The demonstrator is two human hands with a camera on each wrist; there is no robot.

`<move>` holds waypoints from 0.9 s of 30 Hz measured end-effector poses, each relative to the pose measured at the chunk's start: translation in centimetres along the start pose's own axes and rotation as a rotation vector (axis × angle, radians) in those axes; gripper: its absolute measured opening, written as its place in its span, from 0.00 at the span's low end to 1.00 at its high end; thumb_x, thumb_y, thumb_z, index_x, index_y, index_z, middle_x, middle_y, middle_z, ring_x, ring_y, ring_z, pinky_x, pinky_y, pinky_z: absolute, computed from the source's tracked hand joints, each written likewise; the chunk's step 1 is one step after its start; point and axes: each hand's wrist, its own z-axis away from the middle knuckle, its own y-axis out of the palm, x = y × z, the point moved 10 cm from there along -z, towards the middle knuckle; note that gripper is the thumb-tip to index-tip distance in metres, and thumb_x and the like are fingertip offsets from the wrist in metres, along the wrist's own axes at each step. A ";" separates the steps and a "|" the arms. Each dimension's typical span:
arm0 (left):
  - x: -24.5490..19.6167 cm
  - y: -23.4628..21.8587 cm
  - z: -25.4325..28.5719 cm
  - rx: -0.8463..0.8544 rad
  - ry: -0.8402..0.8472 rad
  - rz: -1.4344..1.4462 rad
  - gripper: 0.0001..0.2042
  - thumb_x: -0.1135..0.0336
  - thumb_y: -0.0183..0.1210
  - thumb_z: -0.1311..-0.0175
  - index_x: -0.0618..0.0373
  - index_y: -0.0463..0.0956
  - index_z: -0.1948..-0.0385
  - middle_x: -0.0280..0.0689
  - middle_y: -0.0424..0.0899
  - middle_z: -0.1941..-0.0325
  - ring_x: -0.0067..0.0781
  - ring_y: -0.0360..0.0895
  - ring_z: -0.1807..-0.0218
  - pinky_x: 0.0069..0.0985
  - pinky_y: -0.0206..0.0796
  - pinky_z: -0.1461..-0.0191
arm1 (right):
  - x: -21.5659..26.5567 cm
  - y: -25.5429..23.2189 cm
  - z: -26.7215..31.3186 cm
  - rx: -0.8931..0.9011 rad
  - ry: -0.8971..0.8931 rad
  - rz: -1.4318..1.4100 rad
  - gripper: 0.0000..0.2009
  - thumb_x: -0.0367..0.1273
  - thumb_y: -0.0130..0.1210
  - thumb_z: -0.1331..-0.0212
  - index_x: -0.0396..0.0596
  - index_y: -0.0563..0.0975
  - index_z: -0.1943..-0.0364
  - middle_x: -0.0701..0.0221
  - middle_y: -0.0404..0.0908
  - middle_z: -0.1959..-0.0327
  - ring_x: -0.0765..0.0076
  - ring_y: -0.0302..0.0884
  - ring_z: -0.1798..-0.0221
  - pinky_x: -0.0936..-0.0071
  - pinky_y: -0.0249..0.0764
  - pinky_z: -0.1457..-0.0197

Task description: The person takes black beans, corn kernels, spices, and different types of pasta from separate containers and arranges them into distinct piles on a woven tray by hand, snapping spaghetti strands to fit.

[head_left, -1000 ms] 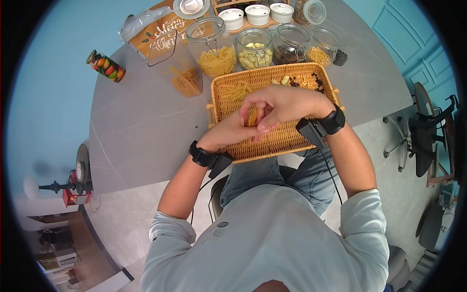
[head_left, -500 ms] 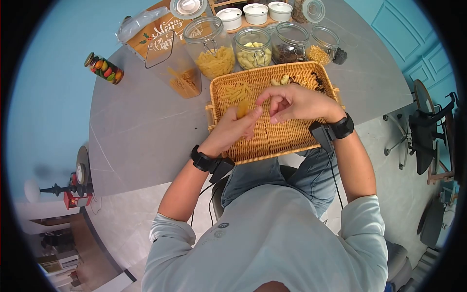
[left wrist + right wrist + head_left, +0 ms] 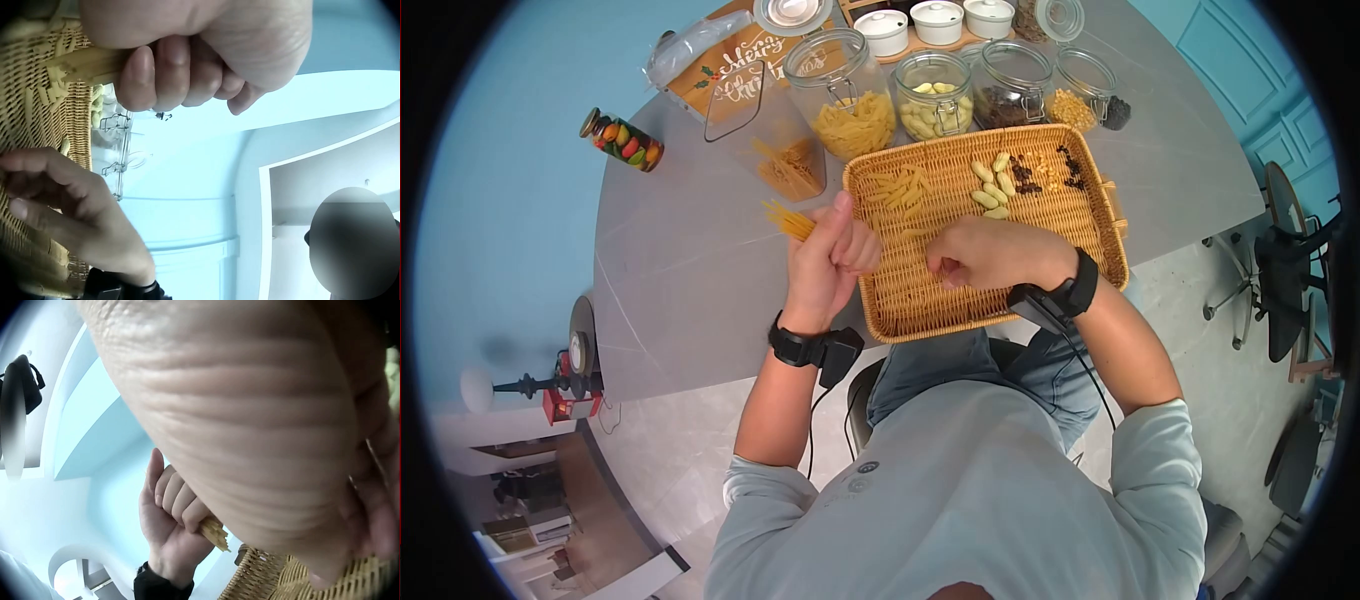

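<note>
Basket on table – jars behind it, spaghetti container at left.

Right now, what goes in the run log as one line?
left hand: grips spaghetti beside tray | right hand: fingers curled down on tray, grip unclear | jars behind tray

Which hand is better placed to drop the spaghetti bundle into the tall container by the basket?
Left. The left hand already grips the spaghetti bundle beside the tall container; the right hand is down in the wicker basket.
</note>
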 end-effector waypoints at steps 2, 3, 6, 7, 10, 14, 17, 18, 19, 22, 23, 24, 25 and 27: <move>0.3 0.1 0.1 0.005 0.000 0.017 0.29 0.52 0.44 0.16 0.46 0.55 0.88 0.25 0.49 0.89 0.23 0.43 0.85 0.28 0.38 0.77 | -0.7 -1.4 0.0 -0.089 0.000 -0.006 0.08 0.29 0.67 0.42 0.40 0.84 0.62 0.56 0.86 0.65 0.48 0.86 0.57 0.58 0.78 0.54; 0.5 0.2 0.1 0.015 -0.010 0.035 0.29 0.52 0.44 0.16 0.46 0.55 0.87 0.25 0.49 0.89 0.23 0.43 0.85 0.28 0.38 0.77 | -1.0 -2.5 -0.1 -0.181 0.005 -0.020 0.07 0.29 0.65 0.41 0.40 0.83 0.62 0.55 0.86 0.65 0.47 0.86 0.57 0.57 0.78 0.54; 0.8 0.9 0.2 0.011 -0.044 0.043 0.29 0.53 0.45 0.16 0.47 0.55 0.87 0.25 0.49 0.89 0.22 0.43 0.85 0.28 0.39 0.77 | -0.4 -3.6 -0.6 -0.261 -0.027 0.109 0.07 0.25 0.64 0.41 0.39 0.82 0.60 0.57 0.86 0.64 0.47 0.85 0.56 0.58 0.78 0.52; 1.0 1.3 0.2 0.017 -0.046 0.043 0.29 0.53 0.45 0.16 0.47 0.55 0.87 0.25 0.49 0.89 0.22 0.43 0.85 0.28 0.39 0.77 | -0.7 -3.4 -1.1 -0.266 -0.023 0.109 0.07 0.25 0.64 0.41 0.39 0.82 0.60 0.57 0.86 0.64 0.47 0.85 0.56 0.58 0.78 0.52; 2.0 2.4 -0.1 -0.003 -0.117 -0.013 0.28 0.55 0.47 0.16 0.47 0.55 0.86 0.25 0.51 0.89 0.22 0.45 0.85 0.27 0.39 0.77 | -1.9 -1.4 -2.8 -0.160 -0.048 0.100 0.10 0.23 0.62 0.42 0.37 0.82 0.56 0.55 0.86 0.59 0.44 0.83 0.52 0.58 0.78 0.48; 4.0 4.4 -0.3 -0.015 -0.308 -0.183 0.23 0.57 0.55 0.20 0.49 0.63 0.82 0.22 0.55 0.86 0.17 0.51 0.84 0.24 0.43 0.77 | -1.3 -4.2 -1.5 -0.286 -0.148 0.100 0.13 0.23 0.60 0.42 0.37 0.82 0.53 0.52 0.86 0.58 0.42 0.84 0.53 0.56 0.79 0.49; 6.7 5.8 -0.8 0.099 -0.418 -0.422 0.20 0.55 0.60 0.23 0.53 0.69 0.77 0.21 0.62 0.84 0.16 0.58 0.82 0.23 0.49 0.77 | -1.8 -6.3 1.8 -0.303 -0.082 0.019 0.16 0.21 0.60 0.39 0.37 0.81 0.46 0.53 0.87 0.54 0.46 0.85 0.51 0.61 0.80 0.45; 7.9 6.6 -0.8 0.209 -0.438 -0.597 0.20 0.53 0.62 0.25 0.57 0.72 0.75 0.21 0.67 0.83 0.17 0.64 0.81 0.24 0.53 0.77 | -2.5 -7.4 3.4 -0.370 -0.055 -0.025 0.16 0.22 0.59 0.38 0.36 0.80 0.46 0.54 0.87 0.54 0.49 0.86 0.51 0.62 0.80 0.45; 8.6 7.9 -1.1 0.341 -0.354 -0.770 0.19 0.55 0.62 0.25 0.58 0.72 0.73 0.27 0.68 0.80 0.23 0.62 0.78 0.26 0.56 0.73 | -3.2 -7.8 4.5 -0.371 -0.014 -0.056 0.14 0.23 0.59 0.35 0.37 0.81 0.45 0.55 0.88 0.54 0.55 0.87 0.53 0.65 0.81 0.47; 10.2 9.8 -0.7 0.569 -0.212 -1.101 0.17 0.56 0.62 0.26 0.62 0.73 0.69 0.35 0.74 0.79 0.34 0.68 0.76 0.33 0.61 0.70 | -5.4 -8.0 7.8 -0.404 0.124 -0.104 0.13 0.29 0.61 0.32 0.39 0.82 0.47 0.56 0.89 0.57 0.51 0.88 0.55 0.61 0.81 0.50; 10.8 9.5 -0.4 0.563 -0.210 -1.180 0.15 0.57 0.63 0.28 0.63 0.76 0.64 0.44 0.79 0.71 0.45 0.74 0.70 0.37 0.68 0.62 | -5.7 -7.6 8.5 -0.422 0.110 -0.093 0.13 0.29 0.60 0.33 0.41 0.83 0.47 0.56 0.88 0.58 0.51 0.87 0.56 0.60 0.80 0.51; 11.1 9.4 0.1 0.569 -0.215 -1.178 0.15 0.57 0.63 0.28 0.63 0.76 0.64 0.44 0.79 0.71 0.45 0.74 0.70 0.37 0.68 0.62 | -6.3 -7.0 9.0 -0.423 0.114 -0.098 0.13 0.29 0.60 0.33 0.41 0.83 0.47 0.56 0.88 0.58 0.51 0.87 0.56 0.60 0.80 0.51; 10.5 9.6 0.3 0.550 -0.123 -1.231 0.14 0.58 0.63 0.28 0.62 0.78 0.61 0.46 0.80 0.65 0.47 0.77 0.64 0.38 0.70 0.57 | -6.1 -6.3 9.2 -0.391 0.080 -0.052 0.13 0.28 0.60 0.33 0.42 0.83 0.47 0.55 0.88 0.59 0.50 0.87 0.56 0.60 0.80 0.52; 9.3 9.8 0.7 0.537 -0.035 -1.290 0.14 0.58 0.64 0.29 0.62 0.79 0.59 0.47 0.82 0.59 0.49 0.80 0.57 0.39 0.72 0.52 | -6.0 -4.8 9.4 -0.329 0.053 -0.022 0.13 0.27 0.60 0.35 0.42 0.83 0.48 0.55 0.87 0.59 0.46 0.85 0.55 0.59 0.79 0.50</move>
